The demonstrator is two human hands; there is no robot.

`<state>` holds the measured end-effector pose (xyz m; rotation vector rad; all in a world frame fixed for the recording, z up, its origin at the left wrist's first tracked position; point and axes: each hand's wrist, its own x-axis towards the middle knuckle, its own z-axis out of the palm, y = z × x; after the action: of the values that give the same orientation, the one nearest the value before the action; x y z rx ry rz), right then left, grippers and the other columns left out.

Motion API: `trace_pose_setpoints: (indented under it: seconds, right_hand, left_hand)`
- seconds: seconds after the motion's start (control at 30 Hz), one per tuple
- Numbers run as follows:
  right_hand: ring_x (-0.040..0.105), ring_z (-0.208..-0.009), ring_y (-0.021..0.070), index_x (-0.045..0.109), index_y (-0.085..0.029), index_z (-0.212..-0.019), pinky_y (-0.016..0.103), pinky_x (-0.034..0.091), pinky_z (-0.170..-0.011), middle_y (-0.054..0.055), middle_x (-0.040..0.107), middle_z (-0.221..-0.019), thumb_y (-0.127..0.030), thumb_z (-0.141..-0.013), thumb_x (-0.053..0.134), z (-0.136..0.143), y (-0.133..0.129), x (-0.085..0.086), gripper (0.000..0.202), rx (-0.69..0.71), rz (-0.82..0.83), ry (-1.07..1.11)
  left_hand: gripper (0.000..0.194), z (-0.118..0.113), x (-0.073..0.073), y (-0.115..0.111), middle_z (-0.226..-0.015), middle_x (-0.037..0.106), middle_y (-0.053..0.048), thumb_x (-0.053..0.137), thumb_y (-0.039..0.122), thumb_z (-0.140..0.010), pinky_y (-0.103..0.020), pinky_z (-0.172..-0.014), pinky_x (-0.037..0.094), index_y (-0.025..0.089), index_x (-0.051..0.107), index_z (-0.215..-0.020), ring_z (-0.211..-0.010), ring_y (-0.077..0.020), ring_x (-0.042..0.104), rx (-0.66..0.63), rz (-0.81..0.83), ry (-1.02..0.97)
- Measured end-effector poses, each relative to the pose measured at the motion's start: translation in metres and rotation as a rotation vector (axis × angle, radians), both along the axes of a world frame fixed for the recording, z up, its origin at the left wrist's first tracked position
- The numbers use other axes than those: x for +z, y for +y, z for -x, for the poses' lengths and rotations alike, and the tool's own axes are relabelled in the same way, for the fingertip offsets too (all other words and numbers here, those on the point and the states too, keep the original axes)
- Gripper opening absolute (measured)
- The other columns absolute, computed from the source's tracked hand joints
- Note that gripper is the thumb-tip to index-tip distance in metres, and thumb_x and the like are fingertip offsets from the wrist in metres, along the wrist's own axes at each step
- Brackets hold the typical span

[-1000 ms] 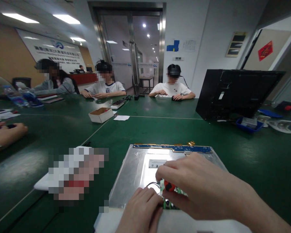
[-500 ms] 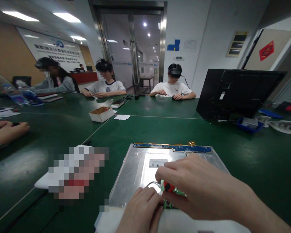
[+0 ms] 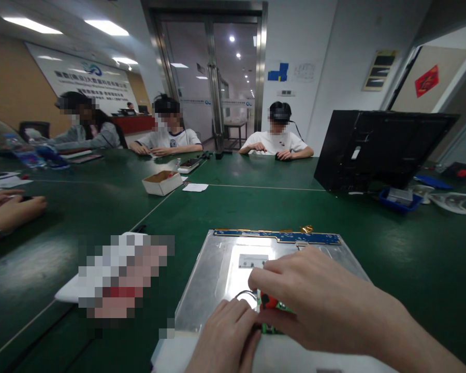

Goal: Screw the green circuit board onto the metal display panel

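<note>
A flat metal display panel (image 3: 202,290) lies in front of me, with a long blue circuit strip (image 3: 256,237) along its far edge. On its near part is a green circuit board (image 3: 270,328), largely covered by my hands. My right hand (image 3: 314,300) is closed round a screwdriver (image 3: 270,300), whose red-and-black handle shows between finger and thumb; its tip is hidden. My left hand (image 3: 231,331) has its fingers bent and pressed together at the board's left edge, with the fingertips partly hidden. Dark wires (image 3: 246,294) loop out just beyond it.
A blurred white-and-pink item (image 3: 120,274) lies left of the panel. Further off stand an open white box (image 3: 162,184) and a large black monitor (image 3: 384,150). A blue tray (image 3: 399,201) sits below it. Another person's hands (image 3: 15,210) rest at the left; several people sit opposite.
My right hand and the screwdriver handle have shifted very slightly, with the handle turned a little. My left hand and the panel stay in place.
</note>
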<state>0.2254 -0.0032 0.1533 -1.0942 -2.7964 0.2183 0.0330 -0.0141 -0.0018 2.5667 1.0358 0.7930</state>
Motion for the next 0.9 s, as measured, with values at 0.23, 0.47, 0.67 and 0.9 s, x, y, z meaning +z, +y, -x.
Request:
trace_pose_setpoints:
  seconds: [0.23,0.47,0.67,0.9]
  right_hand:
    - [0.047,-0.063,0.0134,0.052,-0.022,-0.09,0.028,0.02,-0.049,-0.002,0.063,-0.084,-0.028,-0.084,0.061,-0.0025,-0.0042,0.0014,0.013,0.013,0.033,0.018]
    - [0.044,-0.058,0.0129,0.049,-0.022,-0.087,0.028,0.02,-0.048,-0.003,0.061,-0.078,-0.019,-0.082,0.057,-0.002,-0.0059,-0.0002,0.01,0.019,-0.005,0.011]
    - [0.048,-0.057,0.0134,0.051,-0.022,-0.088,0.029,0.018,-0.048,-0.002,0.064,-0.075,-0.024,-0.088,0.059,-0.0001,-0.003,-0.0012,0.008,-0.024,-0.034,-0.001]
    - [0.049,-0.061,0.0137,0.051,-0.021,-0.089,0.028,0.02,-0.048,-0.001,0.063,-0.082,-0.025,-0.086,0.06,-0.001,-0.005,0.0006,0.01,-0.013,-0.02,0.014]
  left_hand:
    - [0.012,-0.0024,0.0061,0.0001,-0.086,0.065,-0.006,0.049,0.013,-0.087,-0.032,-0.071,0.052,0.021,0.059,-0.089,-0.081,-0.0226,0.063,0.009,0.001,-0.018]
    - [0.018,-0.0009,0.0054,-0.0009,-0.092,0.064,-0.007,0.045,0.01,-0.087,-0.037,-0.075,0.051,0.02,0.058,-0.094,-0.086,-0.0251,0.061,-0.003,0.058,0.051]
    - [0.023,-0.0006,0.0044,-0.0007,-0.094,0.065,-0.007,0.046,0.009,-0.086,-0.037,-0.074,0.051,0.021,0.059,-0.1,-0.086,-0.0253,0.061,-0.005,0.059,0.016]
    - [0.018,-0.002,0.0057,-0.0018,-0.087,0.064,-0.007,0.047,0.013,-0.088,-0.033,-0.073,0.053,0.021,0.062,-0.093,-0.083,-0.0233,0.062,0.014,0.008,-0.033]
